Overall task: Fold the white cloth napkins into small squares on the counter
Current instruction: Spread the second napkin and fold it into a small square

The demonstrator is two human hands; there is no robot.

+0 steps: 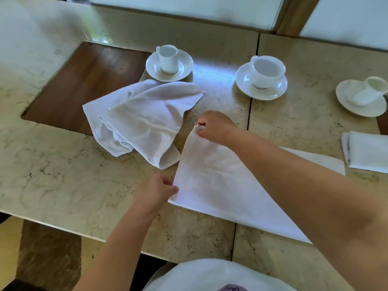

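A: Head view first: where do the hands sit?

B: Both are on the flat white napkin [220, 185] spread near the middle of the marble tabletop [63, 175]. The right hand [214, 128] has its fingers curled, pinching the napkin's far corner at about twelve o'clock of the cloth. The left hand [155, 192] pinches the near-left corner at about eight o'clock, thumb on top of the fabric.

A: How does that napkin lie?

B: Mostly flat on the stone, with the right forearm crossing over it. Its near edge runs toward four o'clock, close to the tabletop's front edge.

A: Any other napkins?

B: A crumpled napkin [140, 118] lies at ten o'clock from the flat one, just beside it, partly over a dark wooden inset [79, 87] in the stone. A folded napkin [367, 152] rests at three o'clock, well apart, cut off by the frame edge.

A: And the crockery?

B: Three white cups on saucers along the far side. The small cup [168, 58] stands upright at eleven o'clock, its saucer just beyond the crumpled cloth. A wider cup [267, 71] stands upright at one o'clock. The third cup [369, 91], at two o'clock, looks tilted on its saucer, though that corner is blurred.
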